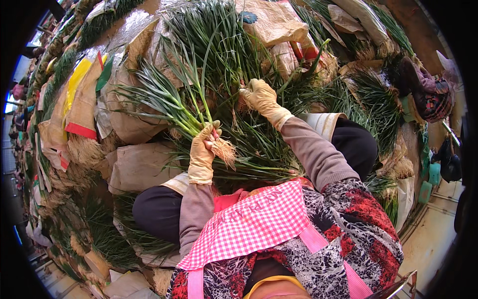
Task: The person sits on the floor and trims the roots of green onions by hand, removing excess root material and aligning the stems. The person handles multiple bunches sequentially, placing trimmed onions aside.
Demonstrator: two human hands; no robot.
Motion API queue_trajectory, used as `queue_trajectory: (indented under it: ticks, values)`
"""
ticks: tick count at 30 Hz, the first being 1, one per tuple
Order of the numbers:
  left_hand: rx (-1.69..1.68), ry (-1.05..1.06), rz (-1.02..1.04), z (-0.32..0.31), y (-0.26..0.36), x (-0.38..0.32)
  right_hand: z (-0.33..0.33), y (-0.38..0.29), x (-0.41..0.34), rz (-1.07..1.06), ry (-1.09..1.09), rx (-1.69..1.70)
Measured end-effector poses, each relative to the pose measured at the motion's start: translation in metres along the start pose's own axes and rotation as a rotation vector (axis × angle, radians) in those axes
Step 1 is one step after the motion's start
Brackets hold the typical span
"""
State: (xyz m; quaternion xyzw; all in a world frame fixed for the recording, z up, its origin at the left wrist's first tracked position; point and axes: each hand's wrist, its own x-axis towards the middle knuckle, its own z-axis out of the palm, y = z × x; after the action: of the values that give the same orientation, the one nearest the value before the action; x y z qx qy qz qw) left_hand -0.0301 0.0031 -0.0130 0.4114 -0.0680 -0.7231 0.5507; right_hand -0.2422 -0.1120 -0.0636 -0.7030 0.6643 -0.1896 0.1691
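Note:
My left hand (203, 153), in a pale rubber glove, grips a small bunch of green garlic plants (186, 116). Their leaves fan up and to the left, and the pale stringy roots (224, 150) hang out on the right of my fist. My right hand (263, 99), gloved alike, has its fingers curled around the reddish root end of stalks at the edge of a big leafy heap (216, 41). How many stalks it pinches is hidden. Loose green leaves (254, 138) lie between my hands, above my lap.
Woven sacks (143, 164) and rooted bundles lie on the left, one sack (84, 101) edged in red. Another woven sack (272, 22) rests beyond my right hand. More green bundles (373, 101) lie to the right, near a seated person (433, 89). My bent knees flank the work.

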Motion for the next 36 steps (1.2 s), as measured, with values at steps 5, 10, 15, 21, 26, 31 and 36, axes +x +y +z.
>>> queue_trajectory:
  ticks: [5, 10, 15, 21, 26, 31, 36]
  values:
    - [-0.233, -0.257, 0.198, -0.009, 0.036, -0.018, 0.013, -0.003, 0.032, -0.04, -0.093, -0.015]
    - [-0.075, 0.017, 0.036, -0.017, 0.016, 0.005, -0.01, 0.02, 0.021, 0.148, -0.007, -0.231]
    - [-0.151, -0.001, 0.031, -0.023, -0.003, 0.013, 0.008, 0.022, 0.023, 0.125, -0.014, -0.068]
    - [-0.108, 0.039, -0.017, -0.016, 0.006, 0.009, -0.008, 0.015, 0.015, 0.066, 0.275, 0.046]
    - [-0.094, 0.031, 0.092, -0.004, 0.018, 0.003, -0.035, 0.008, -0.046, -0.367, -0.615, 0.02]
    - [-0.102, -0.164, 0.223, 0.004, 0.028, -0.011, -0.022, 0.004, -0.006, -0.02, -0.036, 0.187]
    - [-0.057, -0.068, 0.029, 0.002, 0.016, 0.002, 0.016, -0.011, 0.008, 0.074, -0.433, -0.081]
